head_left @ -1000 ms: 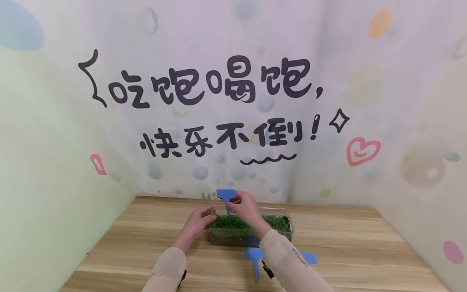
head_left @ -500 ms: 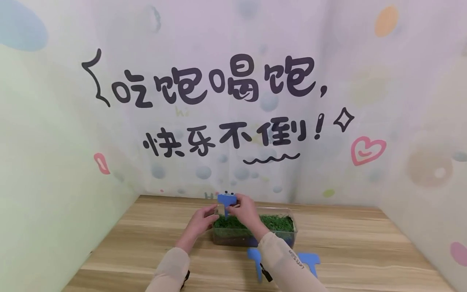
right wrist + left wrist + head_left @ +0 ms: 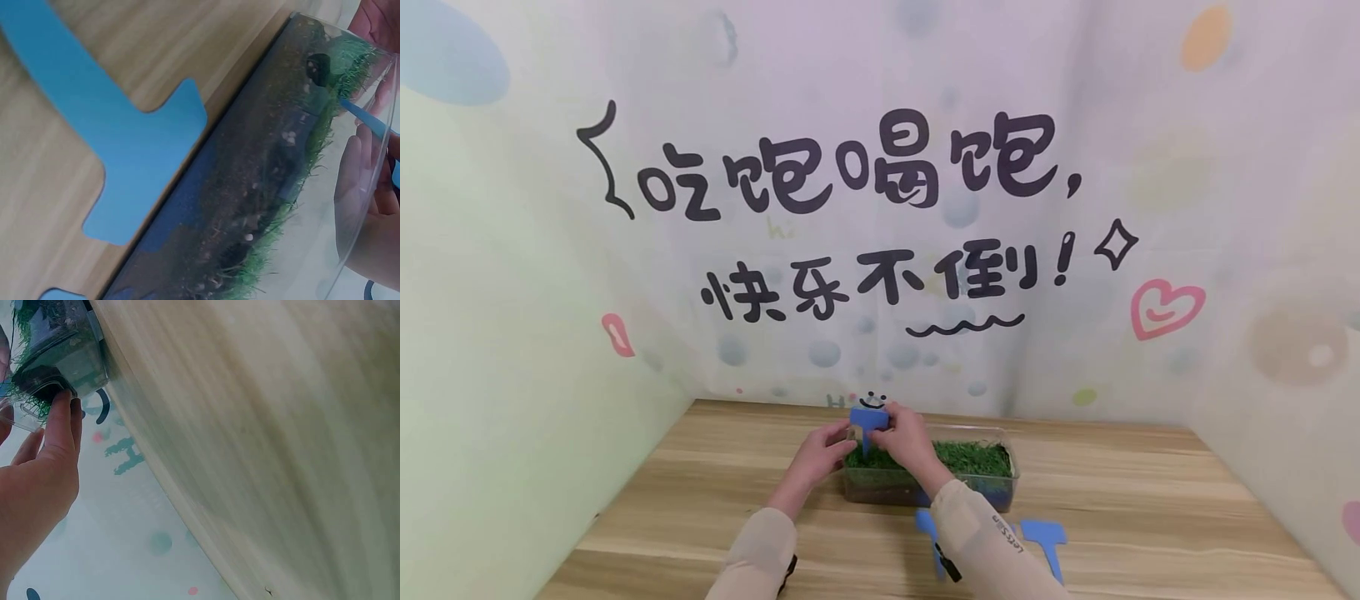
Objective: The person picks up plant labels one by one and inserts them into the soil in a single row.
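Observation:
In the head view, a clear plastic box [image 3: 887, 493] filled with dark soil and green grass [image 3: 973, 456] sits on the table. My left hand [image 3: 816, 456] holds its left end, fingers and thumb around the rim. My right hand [image 3: 912, 440] reaches over the box and pinches a blue T-shaped plant label [image 3: 863, 418] near its head. The label stands upright, its narrow stem [image 3: 362, 117] down at the grass in the right wrist view, near the left end. In the left wrist view, fingers [image 3: 59, 422] lie against the box's end wall.
A T-shaped blue plant label [image 3: 1045, 535] lies on the wooden table [image 3: 1150, 517] right of my right sleeve. Another blue label [image 3: 927, 523] lies in front of the box, partly hidden by that sleeve. A printed cloth wall [image 3: 820, 358] rises behind the table.
My right hand has lowered the plant label toward the grass, uncovering the smiley print on the wall behind. My left hand stays at the box's end. The head view has shifted slightly.

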Action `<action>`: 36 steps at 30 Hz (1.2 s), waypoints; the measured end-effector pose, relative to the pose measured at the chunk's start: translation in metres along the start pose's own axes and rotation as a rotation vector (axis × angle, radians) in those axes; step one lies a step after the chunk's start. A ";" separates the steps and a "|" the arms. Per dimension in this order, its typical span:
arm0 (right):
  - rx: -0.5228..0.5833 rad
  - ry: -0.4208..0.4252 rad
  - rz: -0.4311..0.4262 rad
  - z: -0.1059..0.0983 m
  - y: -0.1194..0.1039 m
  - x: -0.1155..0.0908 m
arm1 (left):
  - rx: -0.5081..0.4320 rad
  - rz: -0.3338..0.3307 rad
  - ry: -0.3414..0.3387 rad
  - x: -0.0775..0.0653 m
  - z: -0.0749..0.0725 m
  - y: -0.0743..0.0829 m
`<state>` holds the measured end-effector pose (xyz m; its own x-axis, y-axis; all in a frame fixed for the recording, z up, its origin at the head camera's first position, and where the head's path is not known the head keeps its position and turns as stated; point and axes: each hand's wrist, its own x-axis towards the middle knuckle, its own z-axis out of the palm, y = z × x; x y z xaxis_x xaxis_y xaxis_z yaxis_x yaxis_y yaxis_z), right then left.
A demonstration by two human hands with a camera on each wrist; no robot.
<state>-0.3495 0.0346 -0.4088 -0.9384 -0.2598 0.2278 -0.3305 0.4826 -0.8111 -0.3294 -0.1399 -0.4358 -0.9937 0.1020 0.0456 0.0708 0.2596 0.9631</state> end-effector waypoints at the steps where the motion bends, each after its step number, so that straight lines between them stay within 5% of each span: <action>1: -0.005 -0.002 0.002 0.000 0.001 0.000 | -0.007 0.005 -0.011 0.000 -0.001 -0.001; 5: -0.034 -0.009 0.015 0.002 0.004 0.001 | -0.021 0.058 -0.048 0.000 -0.003 -0.006; 16: -0.058 -0.048 0.024 0.008 0.013 0.004 | -0.032 -0.003 0.036 0.000 0.010 0.000; 25: -0.101 -0.038 0.006 0.010 0.014 0.004 | -0.027 0.021 -0.008 0.001 0.010 0.002; 36: -0.300 -0.010 -0.022 0.015 0.010 0.004 | -0.026 0.025 0.030 0.000 0.007 0.001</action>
<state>-0.3553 0.0253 -0.4238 -0.9301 -0.2803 0.2373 -0.3672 0.7018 -0.6105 -0.3282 -0.1328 -0.4371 -0.9938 0.0792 0.0776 0.0941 0.2319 0.9682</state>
